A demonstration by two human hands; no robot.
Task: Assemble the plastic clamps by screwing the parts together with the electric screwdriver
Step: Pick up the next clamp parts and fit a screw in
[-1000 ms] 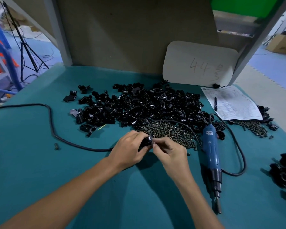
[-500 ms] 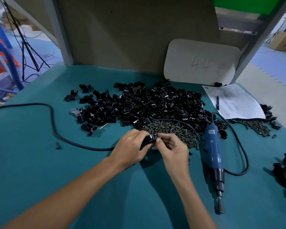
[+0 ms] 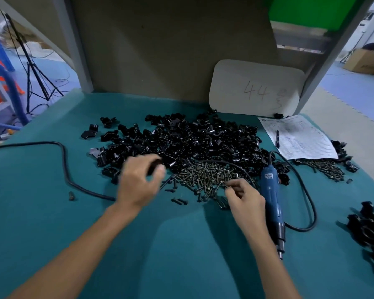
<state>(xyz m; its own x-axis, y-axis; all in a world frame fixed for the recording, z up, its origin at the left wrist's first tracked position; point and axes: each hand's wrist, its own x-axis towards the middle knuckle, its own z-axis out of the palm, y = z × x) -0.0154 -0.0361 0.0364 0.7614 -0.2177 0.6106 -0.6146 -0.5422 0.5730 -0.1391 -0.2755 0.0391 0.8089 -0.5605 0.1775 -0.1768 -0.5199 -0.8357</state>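
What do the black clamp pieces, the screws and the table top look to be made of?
The clamp pieces look like glossy black moulded plastic, with bright glints on curved edges. The screws seem metal, by their dull brassy sheen. The table top looks a matte teal mat, perhaps rubber or vinyl.

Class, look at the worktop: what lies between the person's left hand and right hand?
In the head view, loose screws and the screw pile's near edge lie between the left hand and right hand.
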